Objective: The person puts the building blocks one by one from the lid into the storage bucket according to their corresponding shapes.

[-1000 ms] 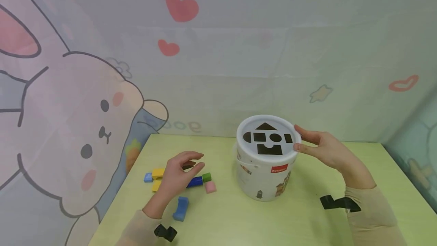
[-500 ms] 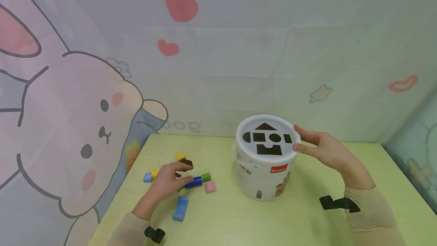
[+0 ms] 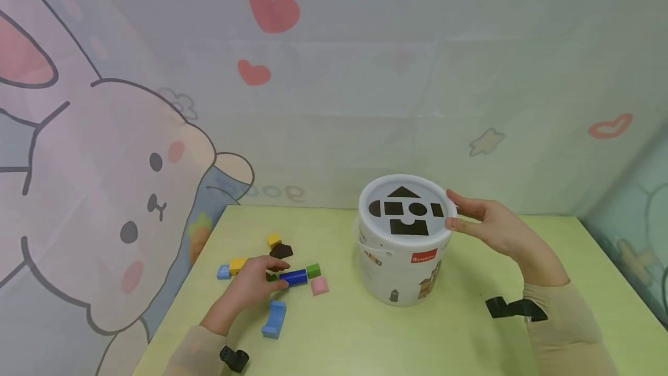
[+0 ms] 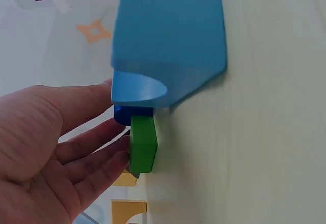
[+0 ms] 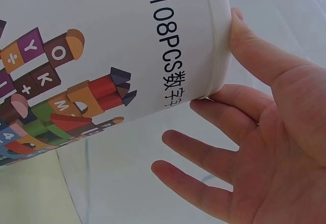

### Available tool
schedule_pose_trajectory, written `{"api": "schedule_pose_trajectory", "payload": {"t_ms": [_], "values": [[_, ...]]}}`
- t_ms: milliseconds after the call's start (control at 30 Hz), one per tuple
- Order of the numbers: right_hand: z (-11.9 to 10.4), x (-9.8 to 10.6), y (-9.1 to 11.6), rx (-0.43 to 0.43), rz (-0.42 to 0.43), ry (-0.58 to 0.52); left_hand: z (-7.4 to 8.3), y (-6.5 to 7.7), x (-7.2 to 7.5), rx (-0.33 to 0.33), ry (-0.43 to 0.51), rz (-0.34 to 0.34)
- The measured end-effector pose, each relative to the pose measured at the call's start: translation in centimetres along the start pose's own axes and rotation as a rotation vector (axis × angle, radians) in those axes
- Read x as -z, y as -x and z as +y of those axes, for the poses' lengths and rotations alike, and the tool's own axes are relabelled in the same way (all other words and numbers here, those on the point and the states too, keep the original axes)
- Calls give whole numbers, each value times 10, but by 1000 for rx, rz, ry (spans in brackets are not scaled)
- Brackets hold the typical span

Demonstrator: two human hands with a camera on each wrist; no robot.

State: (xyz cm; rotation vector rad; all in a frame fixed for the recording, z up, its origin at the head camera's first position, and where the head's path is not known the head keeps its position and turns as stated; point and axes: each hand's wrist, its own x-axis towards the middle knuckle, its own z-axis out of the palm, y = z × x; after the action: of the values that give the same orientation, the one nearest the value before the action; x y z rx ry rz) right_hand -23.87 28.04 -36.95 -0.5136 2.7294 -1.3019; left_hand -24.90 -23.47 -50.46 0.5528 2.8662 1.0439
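Observation:
In the head view my left hand point(image 3: 253, 280) is low among loose blocks, thumb and index finger apart on either side of the left end of a dark blue cylinder block point(image 3: 293, 277). The left wrist view shows its fingertips close to a green block point(image 4: 143, 145) and the cylinder point(image 4: 133, 115), partly hidden by a light blue arch block point(image 4: 170, 28) in front. My right hand point(image 3: 496, 228) rests at the lid rim of a white bucket point(image 3: 402, 271). Its thumb and index finger touch the lid edge point(image 5: 218, 35), the other fingers spread.
The bucket's lid point(image 3: 376, 228) has several dark shaped holes. A dark brown block point(image 3: 282, 250), yellow blocks point(image 3: 238, 266), a light blue block point(image 3: 223, 272), another green block point(image 3: 313, 271) and a pink block point(image 3: 320, 286) lie around the left hand on the table point(image 3: 365, 341).
My left hand has moved left and down toward the cylinder, uncovering the dark brown block and a yellow block behind it. The right hand stays at the lid rim; the view shifts slightly.

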Motion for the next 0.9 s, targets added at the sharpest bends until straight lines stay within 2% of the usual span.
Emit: {"api": "schedule_pose_trajectory", "payload": {"t_ms": [233,467,700,900], "values": [[1,0,2,-20,2,-5,-3,-1,-4,16,-20,7],[1,-1,3,-18,6,-17,-5,-2,-8,84,-33,-9],[5,-1,4,-17,10,-9,-7,-2,-11,82,-43,-13],[7,-1,4,-16,13,-14,-8,-4,-12,106,-59,-19]]}}
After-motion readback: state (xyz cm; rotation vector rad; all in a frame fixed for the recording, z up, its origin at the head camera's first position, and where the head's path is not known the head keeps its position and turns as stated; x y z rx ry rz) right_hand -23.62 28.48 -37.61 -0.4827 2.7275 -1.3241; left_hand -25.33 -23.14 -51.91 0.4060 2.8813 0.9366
